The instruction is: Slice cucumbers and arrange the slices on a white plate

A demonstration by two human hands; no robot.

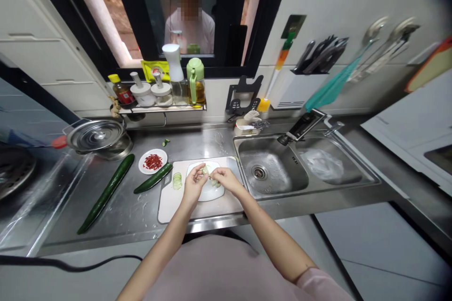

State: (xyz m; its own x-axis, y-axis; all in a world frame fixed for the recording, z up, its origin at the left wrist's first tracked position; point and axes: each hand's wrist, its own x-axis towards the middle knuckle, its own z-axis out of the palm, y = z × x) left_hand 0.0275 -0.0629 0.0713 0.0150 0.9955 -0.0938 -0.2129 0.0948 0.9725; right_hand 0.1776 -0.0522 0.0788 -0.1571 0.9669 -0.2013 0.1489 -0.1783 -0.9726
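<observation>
Over a white plate (208, 194), my left hand (195, 180) is closed with thin pale green cucumber slices (205, 169) at its fingertips. Close beside it, my right hand (226, 178) has its fingers pinched together above the plate; what sits between them is too small to make out. More slices show partly under the right fingers. The plate rests on a light cutting board (173, 207). A short row of cucumber slices (177, 181) lies on the board, left of my left hand. A cut cucumber (152, 179) leans over the board's left edge.
A long whole cucumber (106, 195) lies farther left. Behind the cut one stands a small plate of chopped red pieces (153, 162). A lidded pot (100, 138) is at the back left, a seasoning rack (164, 108) at the wall, and a double sink (275, 169) to the right.
</observation>
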